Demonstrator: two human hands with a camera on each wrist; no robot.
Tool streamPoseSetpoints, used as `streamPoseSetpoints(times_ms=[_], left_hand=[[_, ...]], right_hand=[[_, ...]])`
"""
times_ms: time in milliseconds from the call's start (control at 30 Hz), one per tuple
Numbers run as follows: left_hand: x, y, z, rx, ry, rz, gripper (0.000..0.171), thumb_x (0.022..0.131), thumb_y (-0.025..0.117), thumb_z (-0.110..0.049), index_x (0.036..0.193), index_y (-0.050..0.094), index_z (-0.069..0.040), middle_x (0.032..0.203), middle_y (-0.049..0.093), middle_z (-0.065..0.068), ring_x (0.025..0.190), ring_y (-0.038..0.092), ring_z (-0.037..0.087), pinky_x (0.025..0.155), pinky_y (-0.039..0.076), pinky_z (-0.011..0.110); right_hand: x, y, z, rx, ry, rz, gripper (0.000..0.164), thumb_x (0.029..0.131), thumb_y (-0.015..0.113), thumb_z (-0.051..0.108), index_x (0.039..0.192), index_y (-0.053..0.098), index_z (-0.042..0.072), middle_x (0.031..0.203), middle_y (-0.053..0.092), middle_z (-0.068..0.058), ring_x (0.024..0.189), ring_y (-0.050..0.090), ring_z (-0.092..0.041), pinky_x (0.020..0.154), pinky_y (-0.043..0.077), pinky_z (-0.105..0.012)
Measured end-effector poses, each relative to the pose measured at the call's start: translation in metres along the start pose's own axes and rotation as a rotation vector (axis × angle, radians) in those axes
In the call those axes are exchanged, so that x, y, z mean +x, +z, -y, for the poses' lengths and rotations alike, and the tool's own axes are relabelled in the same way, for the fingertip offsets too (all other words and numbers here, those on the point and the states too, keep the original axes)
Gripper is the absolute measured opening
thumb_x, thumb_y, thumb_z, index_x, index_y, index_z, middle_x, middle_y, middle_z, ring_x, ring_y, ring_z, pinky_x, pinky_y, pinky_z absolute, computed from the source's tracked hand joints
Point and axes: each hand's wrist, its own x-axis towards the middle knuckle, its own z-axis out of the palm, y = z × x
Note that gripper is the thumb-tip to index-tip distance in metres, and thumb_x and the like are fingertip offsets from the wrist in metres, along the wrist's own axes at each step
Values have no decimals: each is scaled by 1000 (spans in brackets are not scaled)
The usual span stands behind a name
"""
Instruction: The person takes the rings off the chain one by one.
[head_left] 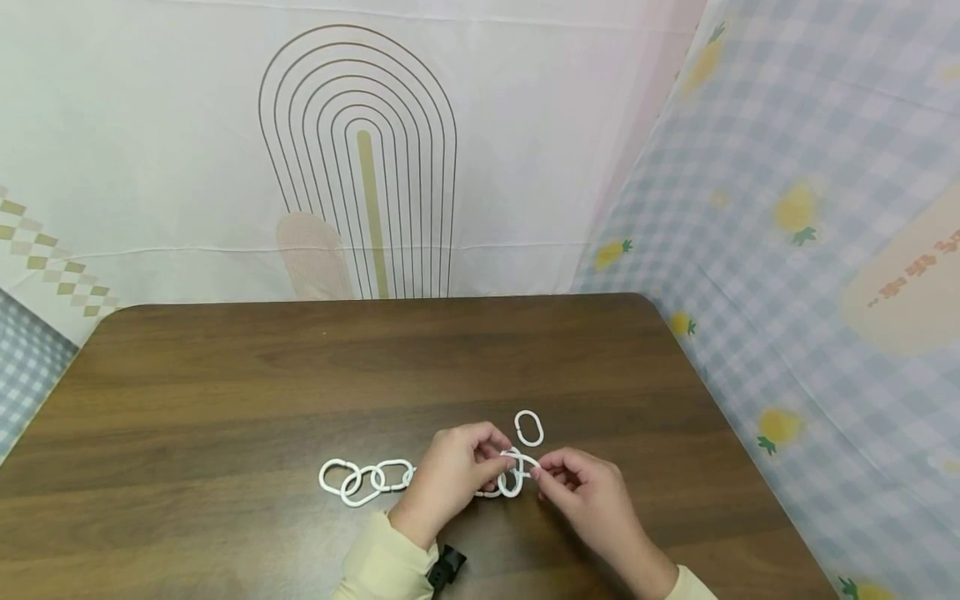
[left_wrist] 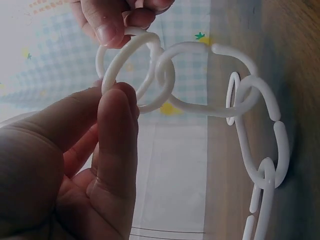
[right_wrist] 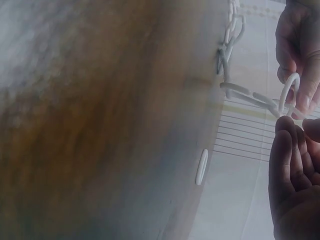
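Observation:
Above the table, my left hand (head_left: 450,471) pinches a white plastic chain link (left_wrist: 119,59) between thumb and fingers. My right hand (head_left: 588,496) holds another white link (left_wrist: 99,61) by its edge, with thumb and fingertips. In the left wrist view these two links overlap; whether they are joined is unclear. From the held end, a chain of white oval links (left_wrist: 242,142) hangs down to the table. The head view shows its far end lying left of my left forearm, its middle hidden behind that hand. Small gaps show in several links.
One loose white link (head_left: 517,425) lies on the brown wooden table (head_left: 300,358), just beyond the hands. A black strap (head_left: 446,568) sits at the left wrist. Patterned cloths (head_left: 525,167) hang behind the table and along its right side.

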Motion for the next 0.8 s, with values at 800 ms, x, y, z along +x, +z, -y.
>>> streamPoseSetpoints(times_ms=[800], left_hand=[[1, -7, 5, -78, -52, 59, 11, 92, 71, -7, 101, 74, -3, 73, 69, 2, 57, 62, 8, 53, 54, 26]], right_hand=[[-6, -6, 2, 253, 169, 54, 9, 89, 72, -4, 86, 65, 1, 71, 69, -7, 60, 68, -12, 55, 57, -28]])
